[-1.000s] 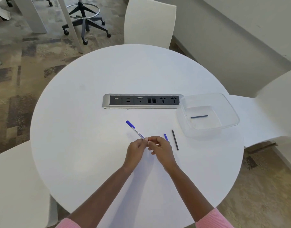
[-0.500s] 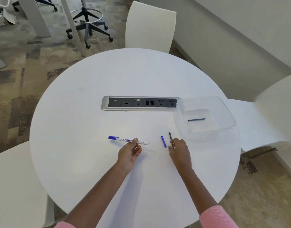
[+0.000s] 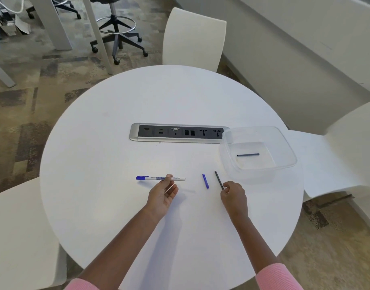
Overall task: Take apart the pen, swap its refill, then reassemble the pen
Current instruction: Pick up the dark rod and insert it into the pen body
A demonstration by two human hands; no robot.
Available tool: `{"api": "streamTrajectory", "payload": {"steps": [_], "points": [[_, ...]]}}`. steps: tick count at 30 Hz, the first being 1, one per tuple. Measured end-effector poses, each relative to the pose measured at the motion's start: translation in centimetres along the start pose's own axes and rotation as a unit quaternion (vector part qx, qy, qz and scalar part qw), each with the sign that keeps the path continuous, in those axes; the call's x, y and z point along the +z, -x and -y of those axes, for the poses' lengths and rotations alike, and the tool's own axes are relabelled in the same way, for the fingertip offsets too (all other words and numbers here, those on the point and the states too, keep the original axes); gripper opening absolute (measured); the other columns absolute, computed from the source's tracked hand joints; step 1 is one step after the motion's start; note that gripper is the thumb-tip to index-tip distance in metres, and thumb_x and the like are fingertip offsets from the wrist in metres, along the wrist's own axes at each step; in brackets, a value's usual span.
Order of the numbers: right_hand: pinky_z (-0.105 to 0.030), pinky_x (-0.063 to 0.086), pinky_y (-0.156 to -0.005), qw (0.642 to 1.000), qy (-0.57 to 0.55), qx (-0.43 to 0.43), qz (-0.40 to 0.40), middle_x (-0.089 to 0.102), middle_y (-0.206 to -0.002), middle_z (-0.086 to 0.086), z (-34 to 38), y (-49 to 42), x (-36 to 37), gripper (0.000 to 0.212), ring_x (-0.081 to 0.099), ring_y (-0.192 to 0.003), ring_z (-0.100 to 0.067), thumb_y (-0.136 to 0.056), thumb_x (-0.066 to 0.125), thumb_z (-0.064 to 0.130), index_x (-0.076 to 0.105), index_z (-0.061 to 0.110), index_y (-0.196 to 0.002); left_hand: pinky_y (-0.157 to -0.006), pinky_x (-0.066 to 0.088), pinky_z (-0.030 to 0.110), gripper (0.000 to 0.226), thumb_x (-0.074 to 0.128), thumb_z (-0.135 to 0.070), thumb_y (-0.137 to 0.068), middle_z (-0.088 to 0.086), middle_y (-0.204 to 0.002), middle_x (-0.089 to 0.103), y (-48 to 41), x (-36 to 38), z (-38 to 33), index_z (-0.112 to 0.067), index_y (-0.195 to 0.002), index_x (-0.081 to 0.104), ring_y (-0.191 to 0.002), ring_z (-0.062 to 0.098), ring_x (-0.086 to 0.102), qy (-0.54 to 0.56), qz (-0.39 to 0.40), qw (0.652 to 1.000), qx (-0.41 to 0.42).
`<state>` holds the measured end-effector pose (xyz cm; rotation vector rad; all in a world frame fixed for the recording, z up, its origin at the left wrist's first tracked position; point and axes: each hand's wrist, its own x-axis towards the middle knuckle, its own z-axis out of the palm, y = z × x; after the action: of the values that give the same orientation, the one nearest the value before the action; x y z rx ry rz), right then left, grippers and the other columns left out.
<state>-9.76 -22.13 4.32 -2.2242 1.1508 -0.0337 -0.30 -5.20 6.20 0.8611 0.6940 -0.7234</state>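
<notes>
**Pen barrel in the left hand, dark refill pinched in the right**

Pen, a white barrel with printed lettering and a blue cap at its left end, lies nearly level above the round white table, held at mid-length by the left hand. That hand is turned palm up and loosely curled: the thumb and a fingertip close on the barrel while the other fingers bend slackly beneath it. The barrel's right end looks bare and open, though it is too small to be certain.

Right hand sits knuckles up, to the right and well apart from the left. Its thumb and forefinger pinch the near end of a thin dark refill, which slants up and away to the left from the fingers; whether its far end touches the table cannot be told.

Between the two hands, just left of that refill, a small blue pen piece lies on the table, touching neither hand.

Farther right stands a clear plastic container with a second dark refill lying flat on its bottom. A silver and black socket strip is set into the table behind, its right end meeting the container's rim. White chairs ring the table
</notes>
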Motion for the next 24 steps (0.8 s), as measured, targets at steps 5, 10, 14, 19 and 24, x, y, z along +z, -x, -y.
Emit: {"api": "streamTrajectory", "payload": {"steps": [5, 10, 14, 19, 24], "points": [[-0.037, 0.045, -0.08, 0.999, 0.034, -0.032, 0.02, 0.06, -0.102, -0.021, -0.3, 0.1, -0.1, 0.02, 0.056, -0.097, -0.035, -0.086, 0.047, 0.006, 0.058, 0.001, -0.103, -0.045, 0.055, 0.016, 0.014, 0.058, -0.009, -0.09, 0.003, -0.073, 0.053, -0.1, -0.1, 0.3, -0.008, -0.078, 0.063, -0.066, 0.012, 0.052, 0.002, -0.008, 1.0, -0.003], [-0.038, 0.046, -0.078, 0.996, 0.06, -0.063, 0.02, 0.057, -0.103, -0.019, 0.1, 0.0, 0.1, 0.02, 0.055, -0.098, -0.034, -0.087, 0.055, 0.015, 0.055, 0.002, -0.102, -0.046, 0.055, 0.016, 0.013, 0.058, -0.009, -0.09, 0.003, -0.074, 0.053, -0.1, -0.2, 0.4, -0.008, -0.078, 0.063, -0.067, 0.012, 0.052, 0.004, -0.007, 1.0, -0.003], [-0.037, 0.044, -0.075, 0.991, 0.102, -0.077, 0.026, 0.058, -0.102, -0.019, 0.8, -0.4, 0.3, 0.015, 0.054, -0.096, -0.033, -0.089, 0.044, 0.006, 0.055, -0.001, -0.097, -0.047, 0.056, 0.017, 0.013, 0.057, -0.006, -0.09, 0.005, -0.073, 0.052, 0.2, -0.1, 0.5, -0.005, -0.078, 0.062, -0.065, 0.012, 0.051, 0.029, -0.001, 1.0, -0.006], [-0.037, 0.043, -0.079, 0.995, 0.079, -0.04, 0.049, 0.061, -0.102, -0.021, 1.3, -1.4, 0.0, 0.021, 0.055, -0.095, -0.035, -0.082, 0.042, -0.002, 0.058, -0.005, -0.097, -0.048, 0.056, 0.019, 0.015, 0.056, -0.007, -0.091, 0.006, -0.071, 0.051, 0.8, 0.3, 0.5, -0.003, -0.077, 0.061, -0.064, 0.012, 0.052, 0.042, -0.004, 0.999, -0.008], [-0.029, 0.04, -0.062, 0.996, -0.024, -0.01, 0.08, 0.06, -0.077, -0.017, 1.4, -1.5, -0.8, 0.018, 0.055, -0.073, -0.029, -0.078, 0.05, 0.0, 0.063, -0.009, -0.088, -0.048, 0.056, 0.02, 0.017, 0.056, -0.006, -0.09, 0.004, -0.06, 0.059, 1.2, 0.3, 0.7, -0.004, -0.074, 0.062, -0.054, 0.01, 0.058, 0.056, -0.008, 0.998, -0.013]]}}
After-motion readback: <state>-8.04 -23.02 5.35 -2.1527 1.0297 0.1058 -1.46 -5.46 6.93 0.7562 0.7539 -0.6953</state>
